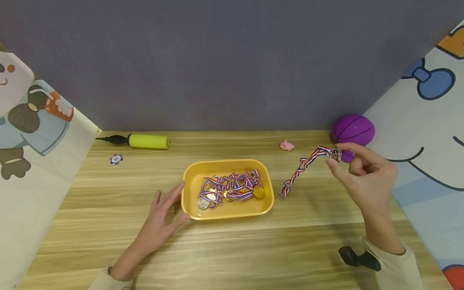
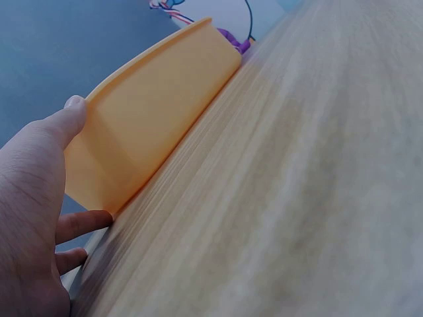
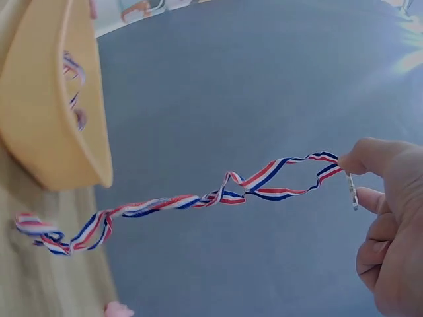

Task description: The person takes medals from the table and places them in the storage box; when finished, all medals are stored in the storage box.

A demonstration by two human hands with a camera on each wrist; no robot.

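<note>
Between thumb and index finger, my right hand [image 1: 369, 175] pinches a silver medal [image 1: 335, 154] above the right side of the table. Its red, white and blue ribbon [image 3: 218, 195] trails down toward the tabletop, twisted along its length. My left hand [image 1: 159, 223] rests against the left end of a yellow plastic basin [image 1: 227, 162], fingers spread and thumb at the near corner of the rim. Inside the basin lie several medals with tangled striped ribbons, among them a silver medal [image 1: 203, 202] and a gold medal [image 1: 258, 192].
A yellow-green hand pump [image 1: 148, 141] with a black nozzle lies at the back left, near a blue and white poker chip [image 1: 116, 159]. At the back right are a pink pig figure [image 1: 286, 146] and a purple ball [image 1: 353, 129]. A dark grey panel [image 1: 224, 72] borders the table's back.
</note>
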